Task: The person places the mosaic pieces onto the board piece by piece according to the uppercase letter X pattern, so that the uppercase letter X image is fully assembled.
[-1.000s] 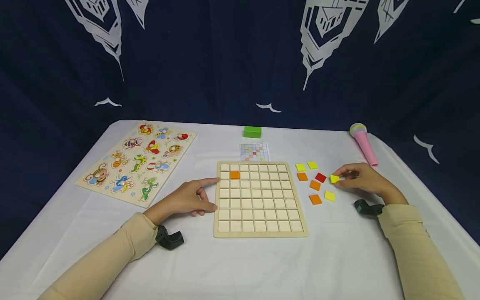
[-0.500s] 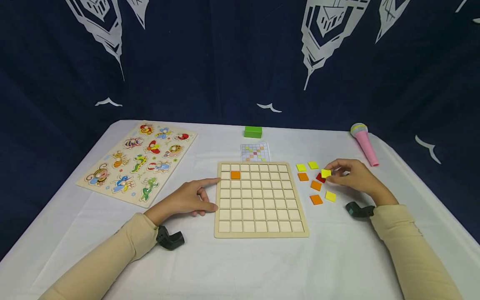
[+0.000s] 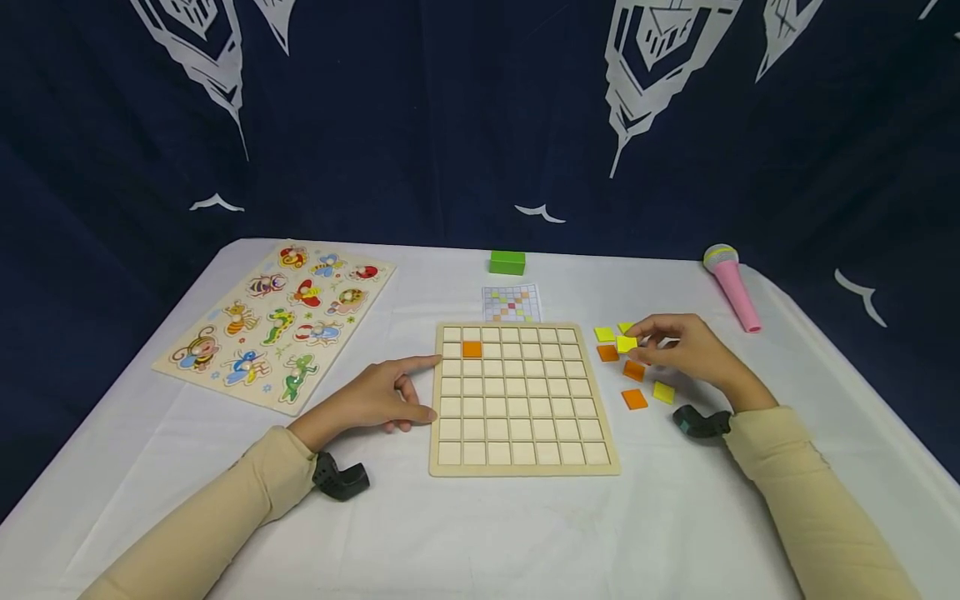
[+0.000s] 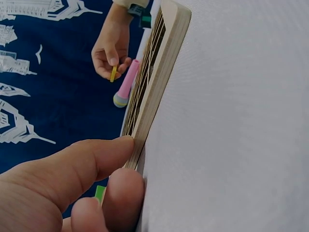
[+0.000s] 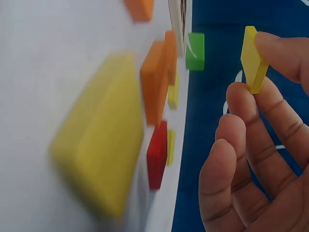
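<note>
My right hand [image 3: 686,346] pinches a small yellow square tile [image 5: 253,60] between thumb and fingertips, raised above the loose tiles. Beneath and around it lie orange tiles [image 3: 635,399], yellow tiles [image 3: 663,392] and a red tile [image 5: 157,154], which the hand hides in the head view. My left hand [image 3: 375,396] rests at the left edge of a wooden grid board [image 3: 517,407], its forefinger and thumb stretched apart and touching the rim. One orange tile [image 3: 472,349] sits in a cell of the top row but one, near the left.
Behind the board lies a pattern card [image 3: 512,304] with coloured squares, and a green block [image 3: 507,262] stands farther back. An insect picture board [image 3: 273,325] is at the left. A pink toy microphone [image 3: 735,292] lies at the back right.
My right hand has carried the yellow tile leftward over the loose tiles, closer to the grid board, covering the red tile. My left hand has stayed at the board's edge.
</note>
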Tool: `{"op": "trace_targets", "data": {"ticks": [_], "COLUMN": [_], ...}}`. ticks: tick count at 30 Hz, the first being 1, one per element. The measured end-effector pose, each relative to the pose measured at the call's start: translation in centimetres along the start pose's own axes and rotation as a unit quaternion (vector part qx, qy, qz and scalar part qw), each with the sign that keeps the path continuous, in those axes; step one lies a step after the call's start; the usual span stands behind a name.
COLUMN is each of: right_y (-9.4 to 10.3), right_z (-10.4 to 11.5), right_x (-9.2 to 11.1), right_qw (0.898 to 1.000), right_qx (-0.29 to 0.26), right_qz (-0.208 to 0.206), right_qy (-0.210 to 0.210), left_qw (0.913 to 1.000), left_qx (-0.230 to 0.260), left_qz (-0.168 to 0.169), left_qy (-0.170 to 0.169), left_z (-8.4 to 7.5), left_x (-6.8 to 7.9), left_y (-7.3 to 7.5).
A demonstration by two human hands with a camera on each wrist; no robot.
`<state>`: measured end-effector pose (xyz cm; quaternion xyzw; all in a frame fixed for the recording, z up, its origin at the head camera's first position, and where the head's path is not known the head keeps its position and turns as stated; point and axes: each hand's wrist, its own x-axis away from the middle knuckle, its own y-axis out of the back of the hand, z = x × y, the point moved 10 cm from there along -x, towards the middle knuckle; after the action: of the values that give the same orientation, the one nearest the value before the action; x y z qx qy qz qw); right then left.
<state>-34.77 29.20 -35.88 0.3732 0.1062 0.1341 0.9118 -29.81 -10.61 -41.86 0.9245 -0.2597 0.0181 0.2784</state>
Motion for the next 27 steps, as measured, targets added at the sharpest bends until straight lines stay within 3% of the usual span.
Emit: {"op": "trace_targets", "data": {"ticks": [14, 27], "right_y": [-2.6, -5.5], "right_z": [4.0, 5.3], "right_x": [-2.7, -4.9], "right_qw": [0.997, 0.997], "right_qx": [-0.050, 0.002], "right_qz": [0.041, 0.076], "right_qy": [0.034, 0.018], "left_qw": [1.0000, 1.0000], "left_qx": [-0.003, 0.002], "left_qz": [-0.003, -0.001], "left_qy": [0.002, 0.004], "left_z": [0.1, 0.1], "left_x": [0.1, 0.0], "left_y": [0.1, 0.1]}}
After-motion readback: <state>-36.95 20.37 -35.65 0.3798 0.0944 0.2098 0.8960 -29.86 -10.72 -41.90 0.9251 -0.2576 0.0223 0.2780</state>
